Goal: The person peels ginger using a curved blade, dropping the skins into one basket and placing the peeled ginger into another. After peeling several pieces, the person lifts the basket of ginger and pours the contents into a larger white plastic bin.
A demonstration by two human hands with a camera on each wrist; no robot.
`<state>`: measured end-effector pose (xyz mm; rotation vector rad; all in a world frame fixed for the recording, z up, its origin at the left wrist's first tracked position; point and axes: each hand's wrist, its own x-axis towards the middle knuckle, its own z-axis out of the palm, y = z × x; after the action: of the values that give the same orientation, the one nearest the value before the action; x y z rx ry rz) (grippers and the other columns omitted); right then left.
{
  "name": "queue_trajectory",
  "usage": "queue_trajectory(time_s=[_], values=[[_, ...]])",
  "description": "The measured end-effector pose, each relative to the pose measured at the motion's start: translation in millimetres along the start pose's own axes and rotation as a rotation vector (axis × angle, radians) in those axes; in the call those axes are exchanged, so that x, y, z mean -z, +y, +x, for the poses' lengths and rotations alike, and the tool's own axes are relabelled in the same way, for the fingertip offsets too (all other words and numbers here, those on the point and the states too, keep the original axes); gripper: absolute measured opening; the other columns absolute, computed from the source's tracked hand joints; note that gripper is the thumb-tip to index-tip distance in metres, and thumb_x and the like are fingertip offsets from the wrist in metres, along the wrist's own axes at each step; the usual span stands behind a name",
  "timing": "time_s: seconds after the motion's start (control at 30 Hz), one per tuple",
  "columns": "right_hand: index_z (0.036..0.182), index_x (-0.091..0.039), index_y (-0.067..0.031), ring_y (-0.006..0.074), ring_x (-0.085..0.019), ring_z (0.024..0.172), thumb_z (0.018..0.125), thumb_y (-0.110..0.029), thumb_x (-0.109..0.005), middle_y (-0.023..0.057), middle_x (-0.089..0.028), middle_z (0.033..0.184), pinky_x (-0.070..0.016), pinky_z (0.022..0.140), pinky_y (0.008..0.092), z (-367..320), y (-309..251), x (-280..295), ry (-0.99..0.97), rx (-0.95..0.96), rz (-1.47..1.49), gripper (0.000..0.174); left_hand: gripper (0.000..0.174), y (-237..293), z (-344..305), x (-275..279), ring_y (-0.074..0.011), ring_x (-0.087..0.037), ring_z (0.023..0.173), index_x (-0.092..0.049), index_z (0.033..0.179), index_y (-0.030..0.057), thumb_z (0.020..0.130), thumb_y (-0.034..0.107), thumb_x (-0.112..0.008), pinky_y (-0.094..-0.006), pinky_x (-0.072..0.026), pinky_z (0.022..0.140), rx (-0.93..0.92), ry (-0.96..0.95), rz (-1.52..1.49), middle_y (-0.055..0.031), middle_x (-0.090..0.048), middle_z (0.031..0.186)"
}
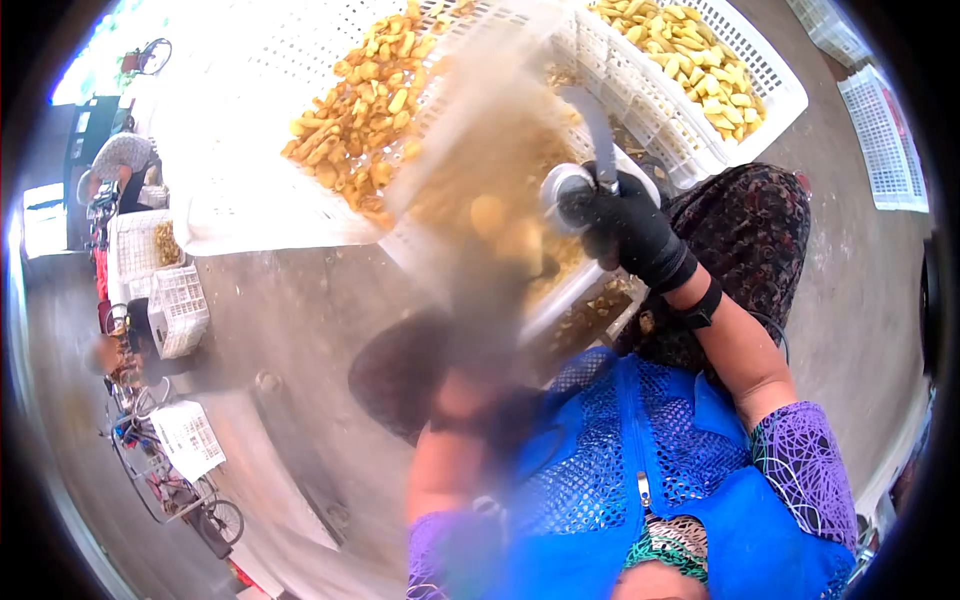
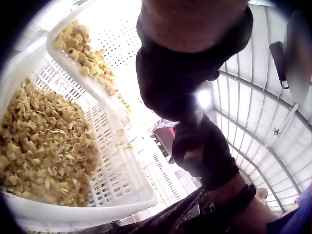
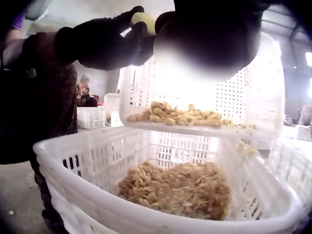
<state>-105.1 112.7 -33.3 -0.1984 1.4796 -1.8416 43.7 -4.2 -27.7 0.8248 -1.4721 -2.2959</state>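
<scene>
In the head view my right hand (image 1: pixel 642 232), in a black glove, grips a tool with a curved grey blade (image 1: pixel 601 138). A round silvery-white thing (image 1: pixel 564 196) sits beside its fingers. My left hand (image 1: pixel 495 325) is badly blurred there. The right wrist view shows the gloved left hand (image 3: pixel 109 45) pinching a pale yellow piece (image 3: pixel 143 21). Both hands are close together above a white crate (image 3: pixel 122 212), which holds a heap of tan peelings (image 3: pixel 175 189). Most of the right hand's work is hidden by a dark blur in the right wrist view.
Beyond the peelings crate, a white crate (image 1: pixel 240 215) holds yellow-orange pieces (image 1: pixel 370 100). To the right, another crate (image 1: pixel 790 95) contains yellow pieces (image 1: pixel 690 60). More crates (image 1: pixel 180 310), bicycles (image 1: pixel 222 520) and a seated person (image 3: pixel 85 92) appear farther off on the concrete floor.
</scene>
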Motion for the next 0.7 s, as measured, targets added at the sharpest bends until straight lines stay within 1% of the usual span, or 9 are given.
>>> queue_trajectory(time_s=[0.03,0.17,0.27,0.33,0.4,0.43,0.53,0.63,0.7], values=[[0.100,-0.062,-0.0036,0.0071,-0.053,0.054,0.084,-0.018,-0.067,0.0012,-0.060,0.074,-0.0414,0.046,0.0208,-1,5,1,-0.067,-0.045,0.235,0.022,0.043,2,-3,-3,-0.0126,-0.056,0.093,-0.045,0.131,0.0014,0.089,0.009,-0.050,-0.0248,-0.0473,0.079,0.012,-0.004,-0.022,-0.0048,-0.056,0.109],[0.107,-0.061,-0.0039,0.0067,-0.056,0.061,0.084,-0.015,-0.066,0.0008,-0.062,0.079,-0.0442,0.050,0.0205,-9,-15,-16,-0.127,0.262,-0.109,0.026,0.045,26,-11,-33,-0.0115,-0.055,0.094,-0.043,0.133,0.0015,0.089,0.009,-0.051,-0.0243,-0.0469,0.078,-0.010,0.001,0.172,-0.0045,-0.055,0.110],[0.108,-0.061,-0.0038,0.0062,-0.055,0.058,0.084,-0.015,-0.067,0.0012,-0.063,0.079,-0.0442,0.050,0.0205,-5,-8,-4,-0.121,0.268,-0.172,0.027,0.042,29,-11,-41,-0.0113,-0.055,0.092,-0.046,0.130,0.0014,0.089,0.009,-0.051,-0.0237,-0.0466,0.078,-0.004,0.029,0.098,-0.0039,-0.056,0.108],[0.108,-0.061,-0.0037,0.0059,-0.055,0.057,0.084,-0.015,-0.067,0.0014,-0.063,0.080,-0.0441,0.049,0.0205,7,4,3,-0.119,0.269,-0.203,0.027,0.036,32,-11,-43,-0.0108,-0.055,0.088,-0.050,0.125,0.0018,0.090,0.009,-0.050,-0.0240,-0.0466,0.077,-0.014,0.055,0.415,-0.0026,-0.057,0.103],[0.108,-0.061,-0.0037,0.0059,-0.053,0.053,0.084,-0.017,-0.069,0.0016,-0.063,0.077,-0.0425,0.047,0.0208,22,18,8,0.001,0.603,-0.220,0.029,0.033,29,-14,-38,-0.0103,-0.054,0.087,-0.051,0.123,0.0019,0.090,0.008,-0.050,-0.0242,-0.0466,0.076,0.020,0.054,0.376,-0.0018,-0.057,0.100],[0.101,-0.063,-0.0039,0.0061,-0.051,0.050,0.084,-0.018,-0.069,0.0004,-0.061,0.071,-0.0411,0.046,0.0211,14,-3,12,0.038,0.302,-0.302,0.024,0.031,28,-14,-35,-0.0098,-0.054,0.085,-0.053,0.121,0.0020,0.091,0.008,-0.050,-0.0244,-0.0466,0.076,0.048,0.054,0.337,-0.0010,-0.057,0.098],[0.092,-0.065,-0.0049,0.0060,-0.050,0.049,0.084,-0.017,-0.068,-0.0008,-0.059,0.066,-0.0401,0.045,0.0209,23,3,20,0.178,0.344,-0.326,0.015,0.031,17,-8,-17,-0.0091,-0.055,0.084,-0.053,0.121,0.0018,0.091,0.007,-0.052,-0.0254,-0.0473,0.075,0.026,-0.048,-0.001,-0.0013,-0.058,0.095],[0.090,-0.064,-0.0059,0.0061,-0.048,0.047,0.085,-0.015,-0.066,-0.0026,-0.057,0.063,-0.0412,0.044,0.0228,27,13,31,0.009,0.507,-0.508,0.011,0.031,13,-9,-24,-0.0132,-0.057,0.084,-0.053,0.120,0.0012,0.090,0.007,-0.053,-0.0292,-0.0484,0.075,-0.028,0.023,-0.093,-0.0033,-0.059,0.093],[0.098,-0.062,-0.0047,0.0078,-0.053,0.057,0.085,-0.013,-0.064,0.0008,-0.060,0.074,-0.0455,0.051,0.0249,15,-8,38,-0.577,0.129,-0.535,0.015,0.031,11,-14,-23,-0.0155,-0.058,0.085,-0.054,0.118,0.0002,0.088,0.007,-0.056,-0.0306,-0.0488,0.076,-0.028,0.036,0.124,-0.0050,-0.060,0.092]])
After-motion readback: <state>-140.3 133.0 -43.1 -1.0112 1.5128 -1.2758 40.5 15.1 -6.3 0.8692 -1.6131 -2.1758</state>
